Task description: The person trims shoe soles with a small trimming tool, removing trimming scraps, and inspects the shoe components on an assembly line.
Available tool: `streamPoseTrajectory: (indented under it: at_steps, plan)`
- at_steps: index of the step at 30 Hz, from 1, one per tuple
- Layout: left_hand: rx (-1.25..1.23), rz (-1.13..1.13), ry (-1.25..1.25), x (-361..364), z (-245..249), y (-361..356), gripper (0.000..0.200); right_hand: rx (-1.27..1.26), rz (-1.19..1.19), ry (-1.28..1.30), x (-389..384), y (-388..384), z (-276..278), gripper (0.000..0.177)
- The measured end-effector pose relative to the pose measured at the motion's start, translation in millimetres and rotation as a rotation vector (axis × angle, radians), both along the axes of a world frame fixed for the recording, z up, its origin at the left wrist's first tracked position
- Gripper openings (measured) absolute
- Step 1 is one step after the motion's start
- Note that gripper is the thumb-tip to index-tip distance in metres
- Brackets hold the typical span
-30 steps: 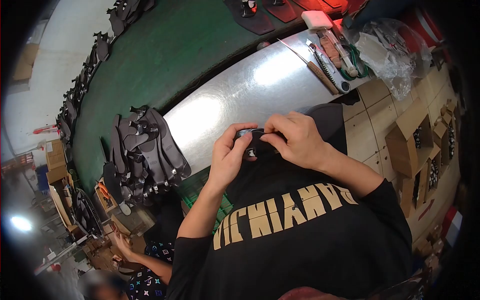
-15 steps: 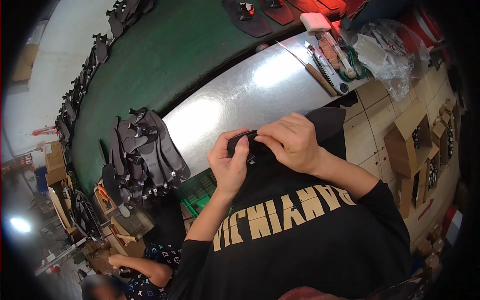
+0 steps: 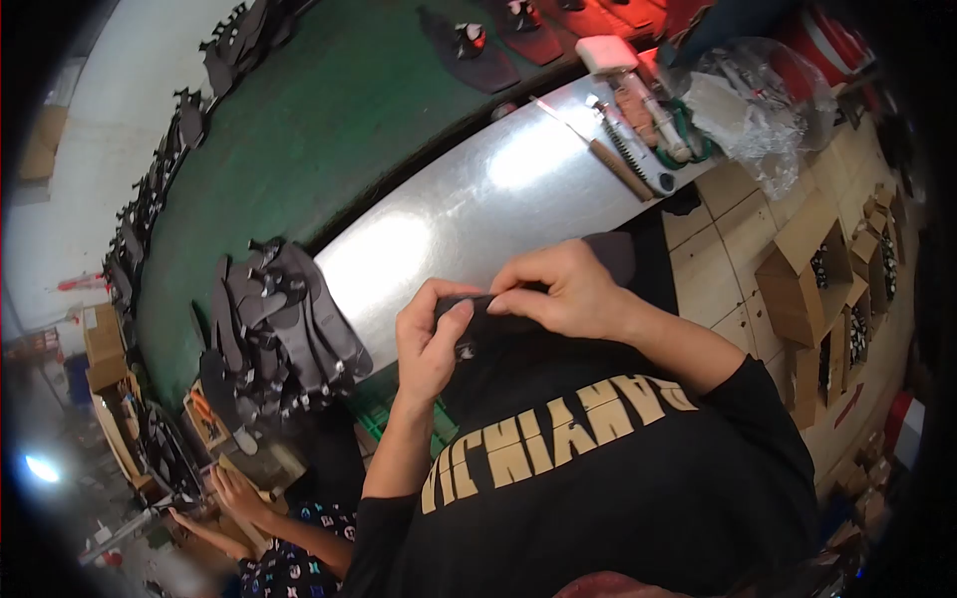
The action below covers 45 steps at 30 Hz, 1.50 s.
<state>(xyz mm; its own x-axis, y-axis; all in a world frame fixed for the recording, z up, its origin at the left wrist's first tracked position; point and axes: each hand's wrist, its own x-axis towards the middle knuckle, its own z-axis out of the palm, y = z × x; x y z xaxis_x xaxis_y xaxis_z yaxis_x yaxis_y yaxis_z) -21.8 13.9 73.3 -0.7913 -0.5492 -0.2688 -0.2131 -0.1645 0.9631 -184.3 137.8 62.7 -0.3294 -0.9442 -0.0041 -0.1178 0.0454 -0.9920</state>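
Observation:
My left hand [image 3: 429, 344] is closed on the near end of a black sandal [image 3: 614, 257], thumb on top and fingers curled behind it. Pinched at the edge of the same piece is my right hand [image 3: 566, 291], its thumb and forefinger close to the left thumb. The sandal's dark sole sticks out behind the right hand, and a small shiny fitting [image 3: 466, 351] shows below the left thumb. What exactly the right fingertips grip is too small to make out. Left of my hands lies a pile of dark sandals [image 3: 317, 324] with straps and buckles.
A shiny metal plate [image 3: 449, 234] borders the green table [image 3: 329, 130]. On its right end lie an awl [image 3: 618, 169], a utility knife [image 3: 638, 149] and a white block [image 3: 605, 55]. Beyond are a plastic bag [image 3: 748, 110], cardboard boxes [image 3: 802, 289] and a co-worker's arm [image 3: 309, 538].
Both my hands have shifted slightly left and down in view with the sandal, and the right hand has turned flatter. The co-worker's hands have moved apart. The whole view has shifted a little.

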Motion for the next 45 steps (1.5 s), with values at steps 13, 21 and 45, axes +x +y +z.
streamPoseTrajectory:
  at_steps: [13,21,45]
  plan:
    - [-0.020,0.524,0.226,15,-3,-45,0.027,-0.351,-0.620,0.925,-83,-22,-4,0.023]
    - [0.462,0.511,0.095,15,-57,-30,0.046,0.200,-0.562,1.187,-89,-7,-78,0.035]
    - [1.174,0.514,0.239,-38,-43,-2,0.030,0.001,-0.102,-0.444,16,-5,-33,0.035]
